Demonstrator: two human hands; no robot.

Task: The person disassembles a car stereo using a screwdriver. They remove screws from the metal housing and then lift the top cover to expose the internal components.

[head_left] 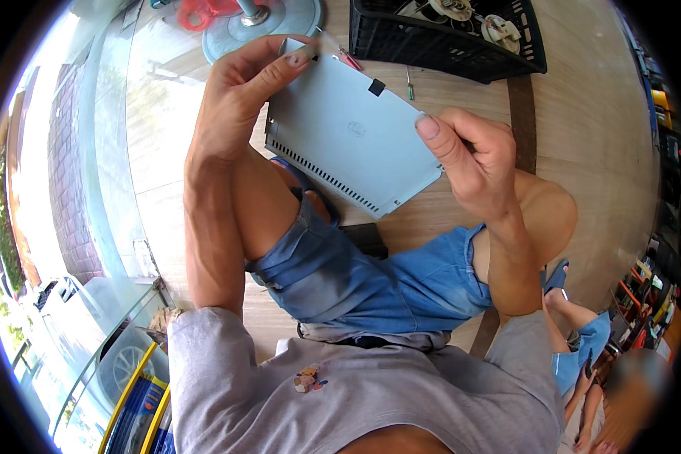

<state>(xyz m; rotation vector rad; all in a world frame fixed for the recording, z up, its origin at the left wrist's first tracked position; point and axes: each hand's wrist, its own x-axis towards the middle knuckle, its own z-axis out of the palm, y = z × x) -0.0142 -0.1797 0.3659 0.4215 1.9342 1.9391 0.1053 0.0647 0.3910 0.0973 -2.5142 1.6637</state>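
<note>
Over my knees I hold up a light grey-blue sheet panel (340, 121), tilted, with a row of small dark slots along its lower left edge. A black tab (376, 87) sits on its upper edge. My left hand (246, 94) is closed on the panel's upper left corner, thumb lying on the face. At the right corner, my right hand (473, 155) pinches the edge between thumb and bent fingers. The fingers behind the panel are hidden. Just beyond the panel, a red-handled tool (348, 59) and a small green-handled screwdriver (410, 85) lie on the floor.
A black plastic crate (439, 54) of round parts stands ahead. To its left are a round pale-blue base (227, 41) with a pole and a red plastic item (204, 11). Another person (583, 348) sits at lower right, beside crowded tools. Glass panes (113, 318) stand left.
</note>
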